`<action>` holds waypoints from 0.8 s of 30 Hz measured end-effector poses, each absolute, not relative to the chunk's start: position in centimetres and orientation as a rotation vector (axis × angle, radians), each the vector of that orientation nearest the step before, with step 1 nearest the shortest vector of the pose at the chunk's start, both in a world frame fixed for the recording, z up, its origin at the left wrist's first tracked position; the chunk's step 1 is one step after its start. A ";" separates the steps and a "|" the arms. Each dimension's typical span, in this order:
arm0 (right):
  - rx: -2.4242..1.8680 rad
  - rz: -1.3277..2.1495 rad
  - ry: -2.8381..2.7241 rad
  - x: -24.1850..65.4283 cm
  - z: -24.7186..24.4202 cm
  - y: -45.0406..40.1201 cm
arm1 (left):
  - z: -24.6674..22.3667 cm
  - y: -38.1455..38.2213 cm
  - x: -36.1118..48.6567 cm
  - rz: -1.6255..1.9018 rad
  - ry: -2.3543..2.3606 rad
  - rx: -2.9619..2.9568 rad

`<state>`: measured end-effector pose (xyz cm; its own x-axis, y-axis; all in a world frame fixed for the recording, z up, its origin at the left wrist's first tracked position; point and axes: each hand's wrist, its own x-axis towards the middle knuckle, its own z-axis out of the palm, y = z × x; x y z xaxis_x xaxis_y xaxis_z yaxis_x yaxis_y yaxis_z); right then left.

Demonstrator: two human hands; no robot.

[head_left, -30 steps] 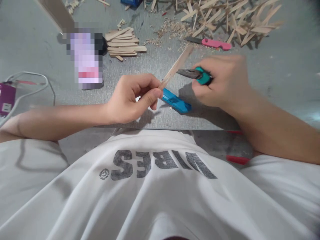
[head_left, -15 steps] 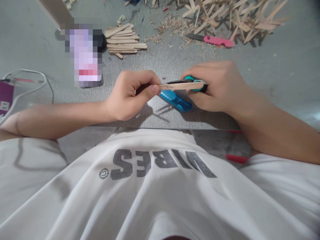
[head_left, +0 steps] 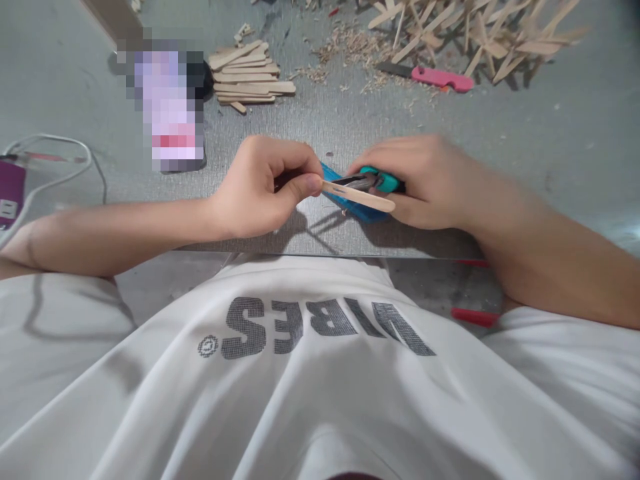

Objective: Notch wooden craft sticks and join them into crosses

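Between thumb and forefinger, my left hand (head_left: 273, 187) pinches one end of a wooden popsicle stick (head_left: 365, 197), which points right and slightly down. A small dark slit or notch shows in the stick near my fingertips. My right hand (head_left: 420, 177) is closed around a pair of pliers (head_left: 367, 180) with teal-and-black handles. Their dark jaws lie just behind the stick, pointing at my left fingertips; whether they touch the wood I cannot tell. Beneath both hands a blue utility knife (head_left: 370, 212) rests on the table, partly covered.
Loose popsicle sticks (head_left: 250, 77) are piled beside a blurred-out phone (head_left: 175, 113). Wood shavings (head_left: 345, 47) lie at the back, near a pink-handled knife (head_left: 443, 79). Crossed stick assemblies (head_left: 480, 40) fill the back right. A white cable (head_left: 90, 157) and a purple box (head_left: 11, 190) are at left.
The stick's free end has swung downward, away from the right hand. The pliers have turned and shifted left, so more of their jaws and pivot shows.
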<state>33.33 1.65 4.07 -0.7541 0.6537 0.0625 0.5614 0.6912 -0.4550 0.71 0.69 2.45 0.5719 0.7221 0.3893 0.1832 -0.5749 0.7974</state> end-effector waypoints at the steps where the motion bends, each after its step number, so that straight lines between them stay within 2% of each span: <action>1: -0.947 0.605 -2.697 33.2 4.0 1.5 | 2.2 0.8 0.7 0.938 0.692 2.075; 7: -0.857 0.520 -2.751 33.0 3.4 1.3 | 1.9 0.4 0.8 0.903 0.702 2.104; 13: -0.894 0.568 -2.745 33.1 3.6 1.1 | 3.2 -0.2 0.7 1.099 0.734 2.272; 24: -1.023 0.622 -2.733 32.4 3.9 0.8 | 4.5 0.0 1.3 0.943 0.847 2.155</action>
